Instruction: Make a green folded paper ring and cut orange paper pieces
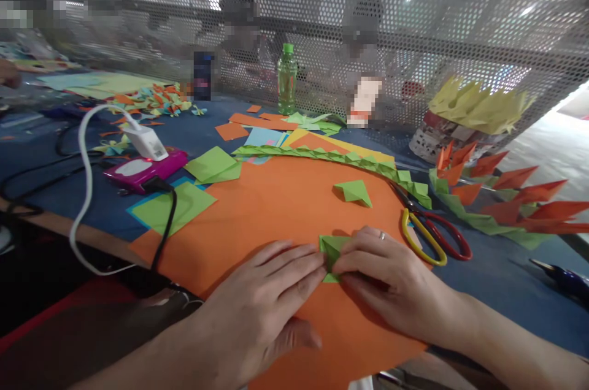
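A small folded green paper (332,249) lies on a large orange sheet (285,206) at the near edge of the table. My left hand (267,298) rests flat, fingers stretched out, its fingertips pressing the paper's left side. My right hand (391,279), a ring on one finger, presses the paper's right side with its fingers together. Most of the green paper is hidden under the fingers. Another folded green piece (354,192) lies farther back on the orange sheet.
Yellow-and-red scissors (432,237) lie right of my right hand. A long chain of green folded units (350,160) curves behind the sheet; orange and green folded pieces (506,200) at right. A pink device (142,169) with charger and cables at left, a green bottle (286,78), people behind mesh.
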A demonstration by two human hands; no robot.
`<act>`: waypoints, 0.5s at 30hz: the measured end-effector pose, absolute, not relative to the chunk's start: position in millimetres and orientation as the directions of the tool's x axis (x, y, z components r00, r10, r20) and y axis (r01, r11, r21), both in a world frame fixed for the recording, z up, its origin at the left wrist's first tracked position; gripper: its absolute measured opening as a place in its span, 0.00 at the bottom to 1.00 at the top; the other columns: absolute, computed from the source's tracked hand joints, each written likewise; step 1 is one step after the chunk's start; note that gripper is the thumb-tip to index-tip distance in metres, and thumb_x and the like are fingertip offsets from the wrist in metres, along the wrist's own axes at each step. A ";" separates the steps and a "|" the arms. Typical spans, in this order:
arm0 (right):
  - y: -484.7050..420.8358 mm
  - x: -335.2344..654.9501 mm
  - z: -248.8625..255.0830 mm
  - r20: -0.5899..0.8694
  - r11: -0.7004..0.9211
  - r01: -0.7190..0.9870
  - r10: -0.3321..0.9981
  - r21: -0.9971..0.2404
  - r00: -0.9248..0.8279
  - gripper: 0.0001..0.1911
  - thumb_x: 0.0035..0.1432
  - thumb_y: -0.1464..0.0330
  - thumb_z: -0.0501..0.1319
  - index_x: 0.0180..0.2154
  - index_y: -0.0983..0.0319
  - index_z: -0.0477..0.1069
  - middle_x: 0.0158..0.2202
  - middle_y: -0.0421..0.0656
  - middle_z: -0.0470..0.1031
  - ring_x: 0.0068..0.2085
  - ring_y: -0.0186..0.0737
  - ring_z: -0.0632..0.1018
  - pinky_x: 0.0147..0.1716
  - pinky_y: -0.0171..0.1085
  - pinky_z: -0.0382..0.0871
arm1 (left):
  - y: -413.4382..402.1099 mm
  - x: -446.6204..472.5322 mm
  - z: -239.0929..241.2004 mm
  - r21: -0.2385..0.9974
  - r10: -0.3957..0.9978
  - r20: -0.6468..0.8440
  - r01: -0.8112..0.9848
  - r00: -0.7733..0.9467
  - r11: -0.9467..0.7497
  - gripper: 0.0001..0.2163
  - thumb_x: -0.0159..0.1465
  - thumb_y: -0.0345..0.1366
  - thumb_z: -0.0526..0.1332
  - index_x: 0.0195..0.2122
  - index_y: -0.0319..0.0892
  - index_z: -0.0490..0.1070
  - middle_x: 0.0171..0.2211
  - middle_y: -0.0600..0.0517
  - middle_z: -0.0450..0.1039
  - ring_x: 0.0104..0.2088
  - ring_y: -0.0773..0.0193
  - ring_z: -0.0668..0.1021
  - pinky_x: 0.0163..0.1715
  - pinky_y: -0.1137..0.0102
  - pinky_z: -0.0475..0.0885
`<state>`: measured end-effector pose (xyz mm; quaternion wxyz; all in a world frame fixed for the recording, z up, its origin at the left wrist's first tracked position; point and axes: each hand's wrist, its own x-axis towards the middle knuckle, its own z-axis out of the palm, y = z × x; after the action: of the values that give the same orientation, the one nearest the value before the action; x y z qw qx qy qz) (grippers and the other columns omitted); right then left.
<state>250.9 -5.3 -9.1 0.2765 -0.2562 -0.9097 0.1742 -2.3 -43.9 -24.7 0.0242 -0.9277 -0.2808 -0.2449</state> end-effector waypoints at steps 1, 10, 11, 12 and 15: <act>-4.2 252.4 -8.9 0.408 0.818 0.360 0.546 -0.449 -0.732 0.08 0.65 0.77 0.59 0.42 0.61 0.75 0.38 0.44 0.76 0.40 0.39 0.73 0.41 0.41 0.65 | -43.9 -2.6 -26.2 0.103 0.509 0.478 0.530 0.716 -0.842 0.26 0.71 0.50 0.55 0.60 0.34 0.69 0.60 0.46 0.74 0.61 0.57 0.73 0.65 0.61 0.61; 1.0 261.7 -5.9 0.440 0.906 0.323 0.416 -0.274 -0.796 0.08 0.65 0.76 0.61 0.44 0.63 0.77 0.39 0.45 0.78 0.41 0.40 0.74 0.43 0.42 0.70 | -44.2 -5.1 -38.9 0.086 0.484 0.496 0.513 0.721 -0.854 0.30 0.70 0.55 0.54 0.63 0.35 0.67 0.64 0.47 0.69 0.65 0.58 0.67 0.71 0.63 0.51; 1.3 261.8 -6.2 0.450 0.912 0.319 0.405 -0.256 -0.796 0.08 0.65 0.76 0.61 0.44 0.64 0.77 0.39 0.45 0.78 0.41 0.40 0.75 0.43 0.42 0.70 | -44.6 -5.5 -38.9 0.079 0.480 0.498 0.513 0.722 -0.855 0.30 0.70 0.55 0.54 0.63 0.36 0.67 0.64 0.47 0.68 0.66 0.58 0.66 0.71 0.63 0.50; 1.6 261.9 -6.7 0.454 0.916 0.316 0.397 -0.246 -0.798 0.08 0.64 0.76 0.62 0.44 0.64 0.77 0.39 0.45 0.78 0.41 0.40 0.75 0.43 0.42 0.71 | -45.0 -5.9 -38.9 0.073 0.477 0.498 0.514 0.724 -0.855 0.29 0.70 0.55 0.53 0.63 0.38 0.68 0.65 0.47 0.68 0.66 0.57 0.66 0.71 0.62 0.50; 2.0 262.2 -7.2 0.450 0.918 0.310 0.391 -0.245 -0.803 0.09 0.64 0.76 0.63 0.45 0.64 0.77 0.39 0.45 0.79 0.41 0.40 0.75 0.44 0.42 0.71 | -45.8 -6.6 -39.2 0.061 0.463 0.510 0.507 0.725 -0.860 0.27 0.70 0.56 0.53 0.62 0.44 0.69 0.63 0.47 0.69 0.66 0.56 0.66 0.70 0.59 0.53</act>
<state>262.2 2.0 -7.2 0.2537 -0.1854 -0.9460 0.0800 -6.6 -45.8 -39.2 0.0415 -0.9278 -0.2614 -0.2629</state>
